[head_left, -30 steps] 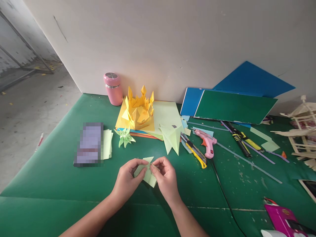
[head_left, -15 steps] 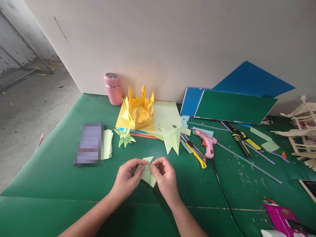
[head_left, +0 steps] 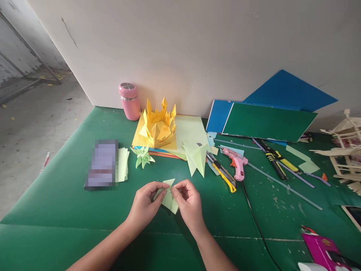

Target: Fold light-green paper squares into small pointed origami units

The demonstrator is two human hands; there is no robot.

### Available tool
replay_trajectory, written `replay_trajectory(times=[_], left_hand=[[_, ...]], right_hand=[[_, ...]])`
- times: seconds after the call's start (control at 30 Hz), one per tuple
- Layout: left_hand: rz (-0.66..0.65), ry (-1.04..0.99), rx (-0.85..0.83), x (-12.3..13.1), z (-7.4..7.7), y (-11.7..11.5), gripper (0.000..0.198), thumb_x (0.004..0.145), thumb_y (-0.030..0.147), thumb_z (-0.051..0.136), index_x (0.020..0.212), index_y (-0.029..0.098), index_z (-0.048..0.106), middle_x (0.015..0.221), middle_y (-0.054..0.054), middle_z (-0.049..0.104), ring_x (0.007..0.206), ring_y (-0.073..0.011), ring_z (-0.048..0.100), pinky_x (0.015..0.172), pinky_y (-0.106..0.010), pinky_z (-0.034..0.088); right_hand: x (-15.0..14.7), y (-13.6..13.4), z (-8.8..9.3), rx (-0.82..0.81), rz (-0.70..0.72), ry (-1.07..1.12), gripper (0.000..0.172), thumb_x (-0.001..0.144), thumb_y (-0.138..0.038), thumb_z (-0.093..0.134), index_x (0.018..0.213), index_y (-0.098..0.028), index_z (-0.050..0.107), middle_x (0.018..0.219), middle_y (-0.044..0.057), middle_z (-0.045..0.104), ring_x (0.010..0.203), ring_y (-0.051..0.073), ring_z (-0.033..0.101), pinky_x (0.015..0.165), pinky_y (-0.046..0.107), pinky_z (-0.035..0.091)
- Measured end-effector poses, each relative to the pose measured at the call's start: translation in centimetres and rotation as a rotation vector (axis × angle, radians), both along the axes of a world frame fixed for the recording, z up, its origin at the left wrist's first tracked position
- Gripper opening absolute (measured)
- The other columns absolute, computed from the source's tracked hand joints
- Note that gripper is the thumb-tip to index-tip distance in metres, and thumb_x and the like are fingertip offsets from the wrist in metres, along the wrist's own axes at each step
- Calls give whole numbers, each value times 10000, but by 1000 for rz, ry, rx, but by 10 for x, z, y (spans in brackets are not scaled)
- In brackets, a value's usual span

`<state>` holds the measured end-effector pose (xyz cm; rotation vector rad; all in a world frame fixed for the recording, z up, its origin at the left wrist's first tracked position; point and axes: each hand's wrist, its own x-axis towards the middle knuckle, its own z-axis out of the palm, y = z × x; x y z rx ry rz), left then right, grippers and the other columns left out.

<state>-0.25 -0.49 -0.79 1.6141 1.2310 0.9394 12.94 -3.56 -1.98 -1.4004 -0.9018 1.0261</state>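
Between both hands is a folded sheet of light green paper [head_left: 170,203], held above the near middle of the green table. My left hand [head_left: 148,199] pinches its upper left part between thumb and fingers. On the other side, my right hand [head_left: 188,201] pinches the upper right, the two thumbs close together. Fingers cover parts of the folds. Just beyond lie a green paper flower [head_left: 143,156] with pointed petals and, to the right, some folded pale green pieces [head_left: 195,159]. Behind them a yellow paper crown [head_left: 158,130] rests on stacked coloured paper [head_left: 193,130].
On the right are a yellow utility knife [head_left: 222,173], a pink glue gun [head_left: 235,162] with a trailing black cord, pliers [head_left: 272,160] and a wooden stick model [head_left: 348,146]. Leftward, a blurred phone-like object [head_left: 102,165] lies beside paper slips [head_left: 122,165]. A pink flask [head_left: 130,103] stands by the wall.
Almost nothing differs. Both hands keep their pinch on the green paper, whose lower left edge has shifted slightly.
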Motion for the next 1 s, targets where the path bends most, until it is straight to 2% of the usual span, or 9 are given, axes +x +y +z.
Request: replay_trajectory(times=[0.23, 0.5, 0.73, 1.0], left_hand=[[11, 76, 1, 0, -2, -1, 139, 733, 237, 587, 802, 212, 707, 767, -37, 733, 678, -180, 669, 574, -254, 537], [-2, 75, 49, 2, 0, 1, 101, 743, 210, 541, 769, 208, 639, 743, -19, 699, 699, -176, 662, 636, -267, 531], [-2, 98, 72, 1, -1, -1, 104, 762, 204, 518, 742, 209, 619, 712, -2, 676, 666, -156, 639, 628, -248, 515], [-1, 160, 76, 2, 3, -2, 59, 736, 229, 543, 740, 210, 600, 659, 28, 658, 565, -128, 595, 531, -211, 474]], right_hand=[[0, 0, 0, -16, 0, 12, 211, 728, -371, 663, 687, -195, 556, 611, -17, 560, 545, 119, 512, 524, 230, 452], [-1, -2, 0, -24, 38, 14, 197, 754, -363, 639, 721, -191, 549, 655, -7, 569, 588, 126, 532, 563, 241, 463], [-1, -1, 0, 22, 107, -28, 110, 747, -257, 606, 809, -193, 542, 754, 14, 570, 685, 141, 572, 630, 251, 495], [-3, -3, -3, 37, 110, -41, 240, 706, -183, 593, 859, -223, 413, 719, -39, 528, 620, 112, 543, 592, 238, 483]])
